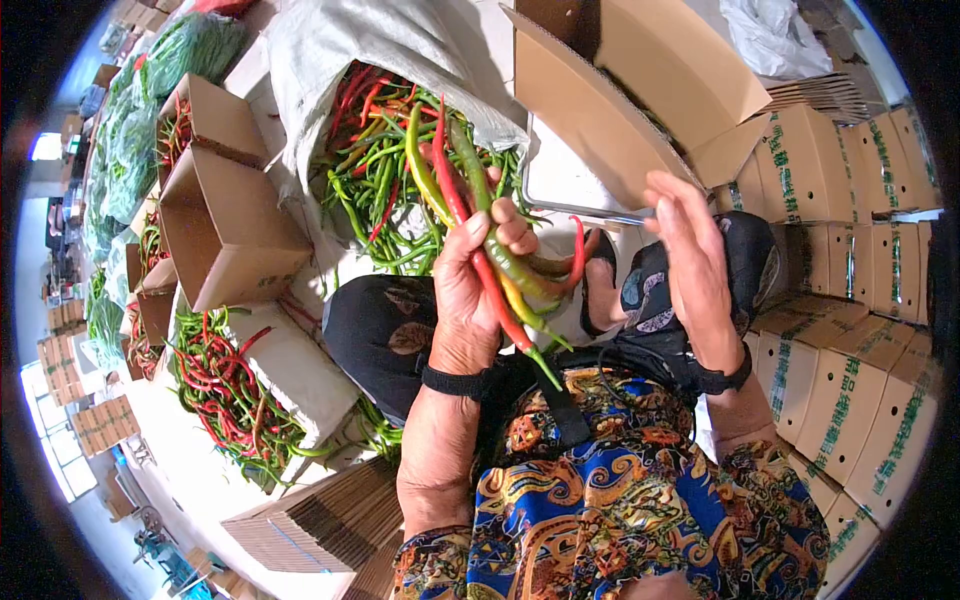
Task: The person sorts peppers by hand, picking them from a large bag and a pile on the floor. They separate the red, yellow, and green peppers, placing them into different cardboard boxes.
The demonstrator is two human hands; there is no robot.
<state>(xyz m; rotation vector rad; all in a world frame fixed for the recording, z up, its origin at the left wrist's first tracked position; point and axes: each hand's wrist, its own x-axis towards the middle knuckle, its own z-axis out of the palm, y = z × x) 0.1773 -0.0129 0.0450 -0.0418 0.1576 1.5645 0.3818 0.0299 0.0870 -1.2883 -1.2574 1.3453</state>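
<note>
My left hand (462, 285) is wrapped around a small bunch of long chili peppers (449, 185), red, green and yellow-green. They stick out above and below the fist, and one curled red tip bends up on the right. Behind that hand lies a white woven sack (322, 55), its mouth spilling red and green chilies (385, 195). My right hand (692, 260) is raised over my right knee with fingers stretched out and slightly blurred, nothing in it. An open cardboard box (590, 105) lies just beyond my right hand.
At left stand open cartons (235, 235) and a heap of chilies (235, 400) beside a white sack. Flattened cardboard (310, 525) lies below. Stacked printed boxes (850, 380) line the right side. A metal-edged tray (585, 210) sits near my foot.
</note>
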